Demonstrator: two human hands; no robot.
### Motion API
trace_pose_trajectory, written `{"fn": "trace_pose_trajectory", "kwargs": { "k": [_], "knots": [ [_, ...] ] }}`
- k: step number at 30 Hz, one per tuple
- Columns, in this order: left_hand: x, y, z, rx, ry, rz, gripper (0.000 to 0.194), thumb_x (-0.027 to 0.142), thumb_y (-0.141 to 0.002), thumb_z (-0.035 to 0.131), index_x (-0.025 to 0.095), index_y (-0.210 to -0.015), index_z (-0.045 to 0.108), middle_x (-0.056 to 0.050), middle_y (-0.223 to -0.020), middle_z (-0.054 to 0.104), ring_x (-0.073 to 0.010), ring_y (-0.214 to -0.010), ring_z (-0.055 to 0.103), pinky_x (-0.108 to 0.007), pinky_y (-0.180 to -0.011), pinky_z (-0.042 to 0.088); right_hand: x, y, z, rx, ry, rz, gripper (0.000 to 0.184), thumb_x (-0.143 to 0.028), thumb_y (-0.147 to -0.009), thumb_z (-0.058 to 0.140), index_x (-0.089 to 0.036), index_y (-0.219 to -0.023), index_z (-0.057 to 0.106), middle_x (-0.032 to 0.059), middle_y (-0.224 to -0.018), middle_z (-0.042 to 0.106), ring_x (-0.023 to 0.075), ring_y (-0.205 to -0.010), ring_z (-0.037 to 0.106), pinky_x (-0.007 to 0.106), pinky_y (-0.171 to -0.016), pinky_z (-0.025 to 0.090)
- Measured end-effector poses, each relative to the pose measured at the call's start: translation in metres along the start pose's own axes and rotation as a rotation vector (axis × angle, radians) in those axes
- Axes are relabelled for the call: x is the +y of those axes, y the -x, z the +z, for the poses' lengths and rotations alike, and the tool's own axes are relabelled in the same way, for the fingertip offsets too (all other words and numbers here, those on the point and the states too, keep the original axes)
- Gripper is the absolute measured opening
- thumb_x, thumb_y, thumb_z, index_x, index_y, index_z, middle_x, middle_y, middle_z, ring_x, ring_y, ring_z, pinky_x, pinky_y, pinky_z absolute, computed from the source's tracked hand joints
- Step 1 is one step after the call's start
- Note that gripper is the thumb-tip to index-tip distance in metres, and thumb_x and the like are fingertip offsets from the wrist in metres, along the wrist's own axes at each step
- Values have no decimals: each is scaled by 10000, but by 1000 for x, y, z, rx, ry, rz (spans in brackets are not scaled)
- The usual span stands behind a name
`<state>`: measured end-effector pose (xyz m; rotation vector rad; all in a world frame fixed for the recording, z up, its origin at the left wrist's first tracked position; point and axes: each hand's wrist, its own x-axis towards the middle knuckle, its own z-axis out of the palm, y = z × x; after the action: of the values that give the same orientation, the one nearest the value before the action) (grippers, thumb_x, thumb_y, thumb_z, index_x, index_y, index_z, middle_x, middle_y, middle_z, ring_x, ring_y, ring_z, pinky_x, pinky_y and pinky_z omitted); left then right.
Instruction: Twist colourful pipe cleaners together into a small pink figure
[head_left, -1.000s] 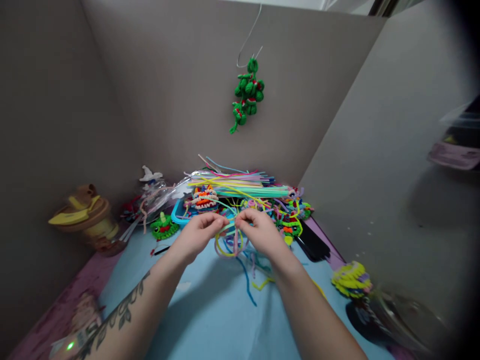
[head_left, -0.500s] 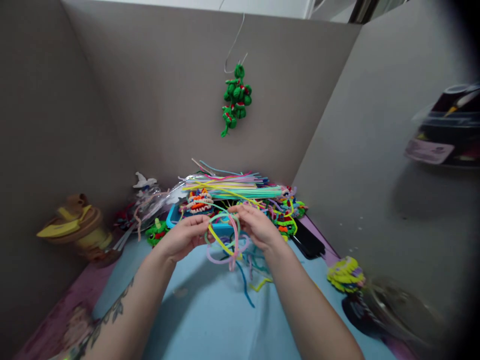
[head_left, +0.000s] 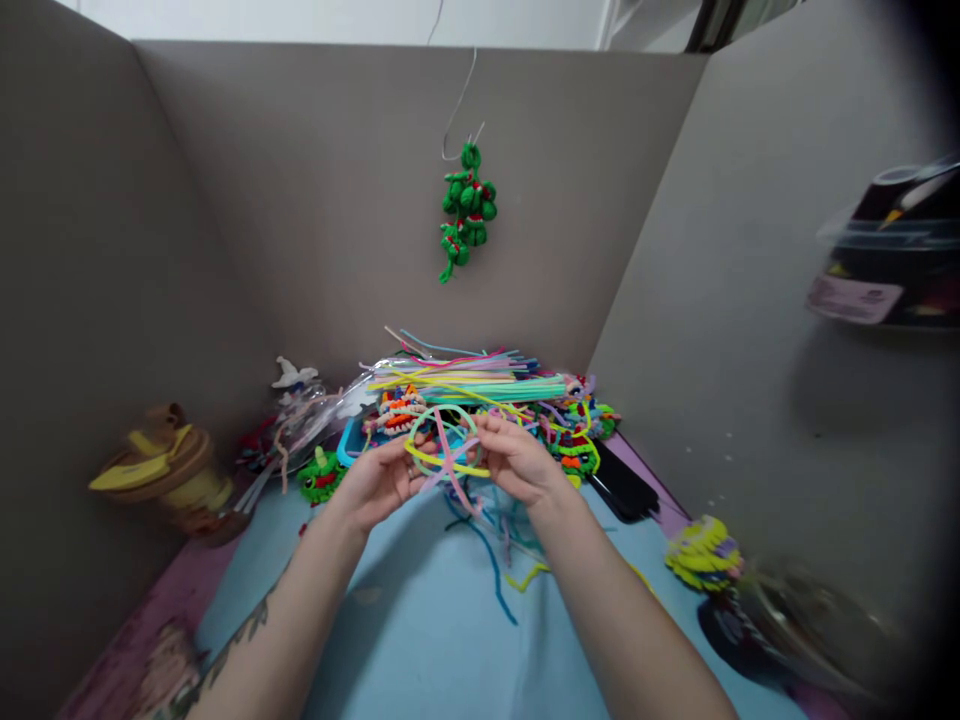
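Between my two hands is a round frame of pipe cleaner rings (head_left: 448, 466) in mint green, yellow, pink and lilac, crossing one another. My left hand (head_left: 384, 480) grips its left side, fingers curled around the rings. On the opposite side, my right hand (head_left: 514, 455) pinches the rings with thumb and fingers. Below them, loose blue and teal pipe cleaners (head_left: 495, 575) and a bent yellow pipe cleaner (head_left: 527, 577) lie on the light blue table mat (head_left: 420, 640).
Behind my hands, a pile of straight pipe cleaners (head_left: 480, 380) lies over a blue tray (head_left: 347, 443). A green figure (head_left: 321, 478) and a yellow basket (head_left: 169, 465) stand left. A black phone-like object (head_left: 621, 482) and a yellow fuzzy piece (head_left: 703, 553) lie right. Green ornaments (head_left: 469, 210) hang from the wall.
The ringed frame has turned in my hands: the yellow ring now runs nearly level and the pink strip crosses the middle. My hands have moved only slightly, and the view has tilted a little.
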<state>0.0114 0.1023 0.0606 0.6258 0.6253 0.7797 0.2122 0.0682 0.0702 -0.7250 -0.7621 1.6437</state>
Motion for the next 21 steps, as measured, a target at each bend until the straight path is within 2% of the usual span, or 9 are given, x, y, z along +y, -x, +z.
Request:
{"fn": "trace_pose_trajectory", "kwargs": {
  "k": [2,4,7,9,11,13,16,19,21],
  "knots": [
    [1,3,-1,-64,-96,-54,303,368,-865,535,129,-1002,663,-109,-889,714,-206,-760,684,-359,-735,543,-2,4,-2,-47,88,14,308,-243,-571,819,-166,-833,676,-36,-634,635,72,-502,549,190,-530,447],
    [1,8,0,-91,-254,-12,437,505,-845,533,138,-1048,655,-122,-906,719,-242,-824,682,-381,-772,515,-4,9,-3,-158,251,32,330,-285,-604,810,-162,-879,675,-27,-650,645,79,-523,565,195,-541,443],
    [0,16,8,-105,-585,116,377,488,-783,638,141,-925,676,-97,-832,724,-220,-839,659,-319,-793,468,-2,13,0,-316,500,20,301,-327,-687,755,-166,-924,663,-32,-639,637,93,-553,577,209,-568,449],
    [-1,20,15,-132,-750,136,335,478,-768,655,144,-747,656,-61,-711,692,-170,-708,618,-267,-699,445,1,12,2,-338,613,-26,258,-329,-719,715,-169,-912,652,-20,-683,650,110,-609,593,228,-604,462],
    [-3,20,20,-112,-784,148,349,481,-763,649,153,-651,603,-22,-617,635,-127,-588,547,-235,-601,401,3,9,2,-221,731,-144,211,-309,-736,672,-176,-897,642,6,-801,670,136,-716,611,257,-671,474],
    [-5,18,22,-21,-736,195,336,461,-748,656,156,-636,570,5,-591,598,-106,-545,505,-219,-559,368,1,6,1,32,882,-329,143,-281,-761,616,-183,-863,634,25,-883,660,164,-818,600,290,-741,468],
    [-8,14,24,141,-653,279,294,425,-713,677,156,-670,566,11,-611,601,-114,-574,528,-225,-584,384,-6,11,5,347,1101,-601,107,-257,-806,556,-192,-742,609,32,-807,628,192,-827,564,331,-777,442],
    [-12,12,26,180,-612,313,308,435,-677,698,154,-722,582,-17,-668,646,-148,-646,579,-266,-657,432,-9,23,17,332,1292,-771,129,-249,-831,568,-204,-729,634,51,-859,634,217,-909,544,370,-856,411],
    [-14,12,28,175,-589,340,323,446,-671,706,154,-734,583,-19,-689,653,-152,-663,582,-275,-667,441,-5,29,25,276,1408,-783,90,-282,-810,626,-214,-778,675,81,-1006,617,255,-1052,499,406,-924,385]
  ]
}}
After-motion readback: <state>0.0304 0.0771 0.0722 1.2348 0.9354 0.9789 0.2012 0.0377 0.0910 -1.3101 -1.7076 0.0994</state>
